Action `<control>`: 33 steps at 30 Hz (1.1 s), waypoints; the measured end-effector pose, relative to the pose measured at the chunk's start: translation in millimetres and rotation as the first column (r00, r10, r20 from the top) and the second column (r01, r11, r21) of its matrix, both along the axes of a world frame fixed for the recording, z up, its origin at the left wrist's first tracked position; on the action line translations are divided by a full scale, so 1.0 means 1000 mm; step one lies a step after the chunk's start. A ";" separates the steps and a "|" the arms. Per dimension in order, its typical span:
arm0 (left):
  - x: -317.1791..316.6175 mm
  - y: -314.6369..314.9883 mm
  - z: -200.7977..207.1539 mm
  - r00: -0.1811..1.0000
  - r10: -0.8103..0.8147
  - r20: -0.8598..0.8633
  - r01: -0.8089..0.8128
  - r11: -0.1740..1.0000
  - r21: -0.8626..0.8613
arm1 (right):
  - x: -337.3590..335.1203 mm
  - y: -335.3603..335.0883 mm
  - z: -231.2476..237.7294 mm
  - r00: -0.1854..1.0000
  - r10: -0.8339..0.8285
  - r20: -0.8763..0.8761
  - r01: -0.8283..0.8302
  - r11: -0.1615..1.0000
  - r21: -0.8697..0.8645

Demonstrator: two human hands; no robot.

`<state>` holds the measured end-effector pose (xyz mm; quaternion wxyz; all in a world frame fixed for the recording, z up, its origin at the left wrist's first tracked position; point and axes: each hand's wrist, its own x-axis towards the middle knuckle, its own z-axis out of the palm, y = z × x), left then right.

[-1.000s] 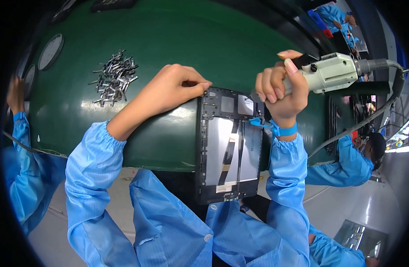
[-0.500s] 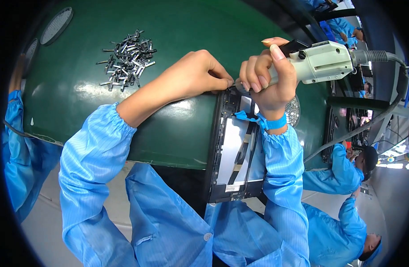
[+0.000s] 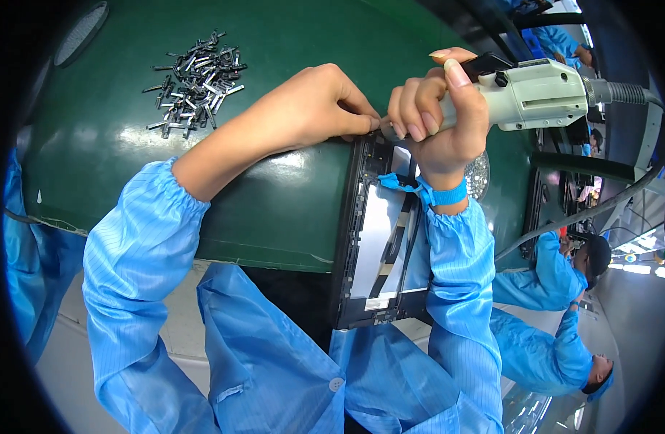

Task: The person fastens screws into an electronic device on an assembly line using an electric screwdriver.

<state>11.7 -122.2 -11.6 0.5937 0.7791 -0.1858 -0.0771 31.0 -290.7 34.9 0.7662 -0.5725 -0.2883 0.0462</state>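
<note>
My right hand (image 3: 442,119) is wrapped round a pale electric screwdriver (image 3: 538,94), its tip pointing left and its cable running off to the right. A blue strap (image 3: 448,195) circles that wrist. Beneath the tool's tip lies the far left corner of an open tablet-like device (image 3: 379,239), a black frame with silvery panels and dark ribbon cables inside. At that corner my left hand (image 3: 314,108) pinches with thumb and forefinger, close by the screwdriver tip. Whatever sits between those fingertips is too small or hidden to make out.
Small black-and-silver metal parts (image 3: 198,87) lie heaped on the green table (image 3: 274,29). A round dish (image 3: 81,34) stands at the far left; another dish of small bits (image 3: 478,177) is partly behind my right wrist. A grey cable (image 3: 564,223) hangs at right. Co-workers (image 3: 549,347) in blue sit beyond.
The view has shifted slightly, so the heap and dish appear further up and left. Both hands keep their places at the device's corner, the screwdriver still in my right hand.
</note>
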 end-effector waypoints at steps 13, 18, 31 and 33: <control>0.002 0.005 0.003 1.000 0.010 0.008 -0.010 1.000 0.018 | 0.001 0.005 0.002 1.000 -0.025 -0.012 0.025 0.999 0.022; 0.001 0.005 0.004 1.000 0.010 0.008 -0.010 1.000 0.026 | 0.002 0.005 0.001 1.000 0.013 0.007 -0.013 1.000 0.024; 0.004 0.003 0.007 0.999 0.000 0.042 -0.002 0.999 0.051 | 0.006 0.002 0.001 1.000 -0.014 0.023 0.014 1.000 0.005; 0.004 0.003 0.008 0.999 -0.003 0.035 0.000 0.998 0.064 | 0.010 0.003 0.000 1.000 0.012 -0.001 -0.012 0.998 0.053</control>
